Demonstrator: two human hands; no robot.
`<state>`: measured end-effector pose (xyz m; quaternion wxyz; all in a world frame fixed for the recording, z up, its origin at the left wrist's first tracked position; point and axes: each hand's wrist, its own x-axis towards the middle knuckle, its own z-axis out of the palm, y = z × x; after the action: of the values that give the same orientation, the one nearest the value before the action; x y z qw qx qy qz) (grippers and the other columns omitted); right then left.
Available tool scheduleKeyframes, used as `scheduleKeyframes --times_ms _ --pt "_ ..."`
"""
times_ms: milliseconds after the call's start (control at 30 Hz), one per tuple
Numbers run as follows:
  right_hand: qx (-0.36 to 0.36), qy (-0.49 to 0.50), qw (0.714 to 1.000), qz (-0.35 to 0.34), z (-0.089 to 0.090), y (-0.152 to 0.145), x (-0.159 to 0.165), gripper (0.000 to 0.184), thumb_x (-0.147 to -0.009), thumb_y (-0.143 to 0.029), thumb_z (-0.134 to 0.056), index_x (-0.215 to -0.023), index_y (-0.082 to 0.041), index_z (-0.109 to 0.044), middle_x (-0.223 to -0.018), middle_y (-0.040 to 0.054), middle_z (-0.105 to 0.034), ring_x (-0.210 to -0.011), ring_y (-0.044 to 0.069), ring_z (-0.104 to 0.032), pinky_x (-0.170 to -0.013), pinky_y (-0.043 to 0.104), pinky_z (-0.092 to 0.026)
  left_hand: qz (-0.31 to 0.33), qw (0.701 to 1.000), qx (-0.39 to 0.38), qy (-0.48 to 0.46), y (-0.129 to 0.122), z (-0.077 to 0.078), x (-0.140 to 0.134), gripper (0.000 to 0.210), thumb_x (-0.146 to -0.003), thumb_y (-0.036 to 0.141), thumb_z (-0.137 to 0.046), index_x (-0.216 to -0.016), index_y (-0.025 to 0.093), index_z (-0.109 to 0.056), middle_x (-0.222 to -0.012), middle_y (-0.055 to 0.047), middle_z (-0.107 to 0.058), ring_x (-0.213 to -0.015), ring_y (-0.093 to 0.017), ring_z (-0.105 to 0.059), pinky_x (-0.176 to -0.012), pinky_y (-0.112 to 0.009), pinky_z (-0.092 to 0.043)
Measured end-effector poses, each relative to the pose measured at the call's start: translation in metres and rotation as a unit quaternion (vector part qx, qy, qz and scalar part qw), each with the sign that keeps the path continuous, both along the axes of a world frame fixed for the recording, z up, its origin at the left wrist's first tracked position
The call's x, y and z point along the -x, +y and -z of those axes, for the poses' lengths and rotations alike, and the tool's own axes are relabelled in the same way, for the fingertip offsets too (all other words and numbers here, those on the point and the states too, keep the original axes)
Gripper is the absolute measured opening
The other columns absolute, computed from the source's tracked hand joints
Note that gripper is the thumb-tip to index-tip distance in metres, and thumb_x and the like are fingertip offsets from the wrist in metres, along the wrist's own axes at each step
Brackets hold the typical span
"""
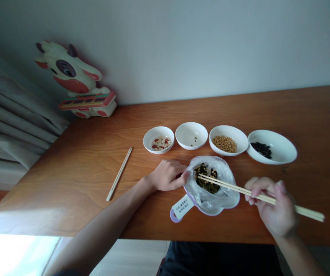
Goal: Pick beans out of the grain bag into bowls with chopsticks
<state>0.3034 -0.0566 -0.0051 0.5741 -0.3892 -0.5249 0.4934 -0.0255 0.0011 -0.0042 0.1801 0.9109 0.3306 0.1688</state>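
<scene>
Presently, lower right: right hand, grip closed round 2 chopsticks, long axis slanting up-left. Tips reach the dark-green mix, up-left of that grip, inside the bag-lined dish, lower centre. Left hand nearer the mix, fingers at dish's left edge; hold unclear.

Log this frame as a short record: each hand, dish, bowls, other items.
Left hand: at the lined dish's left edge
Right hand: holding chopsticks, tips at the mix
Lined dish: clear bag, dark-and-yellow mix
White bowls, left to right: red-and-pale pieces; few bits; yellow beans; black pieces
Other: second chopstick pair, cow toy
</scene>
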Motion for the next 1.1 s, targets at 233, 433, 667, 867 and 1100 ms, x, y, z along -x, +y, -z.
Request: scheduleKeyframes --times_ms 233,433,667,867,1100 --pt "0.007 -0.009 1.000 -0.003 0.0026 -0.0013 -0.0056 0.077 -0.102 -0.071 -0.019 -0.069 -0.024 -0.070 -0.060 0.0059 -0.053 -0.059 0.020 -0.049 -0.052 0.035 -0.042 0.000 1.000 -0.002 0.004 0.0002 -0.0010 -0.0003 0.045 -0.112 0.040 -0.032 -0.077 0.019 -0.052 -0.074 -0.005 -0.065 -0.065 -0.016 -0.056 -0.065 -0.032 -0.037" --pt "0.013 -0.023 1.000 -0.015 0.0053 -0.0003 -0.0058 0.079 -0.100 -0.077 -0.020 -0.069 -0.024 -0.070 -0.061 0.0060 -0.053 -0.058 0.020 -0.049 -0.052 0.035 -0.042 -0.001 1.000 -0.005 0.002 0.0002 -0.0021 -0.0002 0.045 -0.111 0.040 -0.034 -0.076 0.019 -0.052 -0.073 -0.004 -0.064 -0.064 -0.016 -0.056 -0.064 -0.033 -0.037" --pt "0.004 -0.022 1.000 0.004 0.0056 0.0011 -0.0033 0.078 -0.102 -0.073 -0.023 -0.067 -0.023 -0.071 -0.058 0.0065 -0.056 -0.055 0.019 -0.049 -0.049 0.033 -0.041 -0.002 1.000 -0.002 0.005 0.0000 -0.0031 -0.0009 0.046 -0.111 0.039 -0.032 -0.075 0.019 -0.053 -0.072 -0.005 -0.064 -0.064 -0.016 -0.055 -0.064 -0.031 -0.038" --pt "-0.002 -0.022 1.000 0.013 0.0049 -0.0008 -0.0029 0.078 -0.103 -0.072 -0.023 -0.066 -0.024 -0.072 -0.057 0.0069 -0.055 -0.056 0.020 -0.049 -0.050 0.035 -0.040 -0.001 1.000 0.000 0.007 0.0004 -0.0023 -0.0005 0.046 -0.111 0.039 -0.032 -0.076 0.019 -0.053 -0.073 -0.005 -0.065 -0.066 -0.016 -0.056 -0.066 -0.031 -0.038" --pt "-0.017 -0.034 0.999 0.023 0.0067 -0.0039 -0.0032 0.075 -0.100 -0.074 -0.027 -0.064 -0.027 -0.072 -0.056 0.0069 -0.054 -0.057 0.022 -0.049 -0.054 0.038 -0.038 -0.002 1.000 0.005 0.003 -0.0005 -0.0017 -0.0004 0.044 -0.111 0.038 -0.032 -0.077 0.019 -0.052 -0.074 -0.005 -0.065 -0.066 -0.016 -0.056 -0.067 -0.031 -0.039"
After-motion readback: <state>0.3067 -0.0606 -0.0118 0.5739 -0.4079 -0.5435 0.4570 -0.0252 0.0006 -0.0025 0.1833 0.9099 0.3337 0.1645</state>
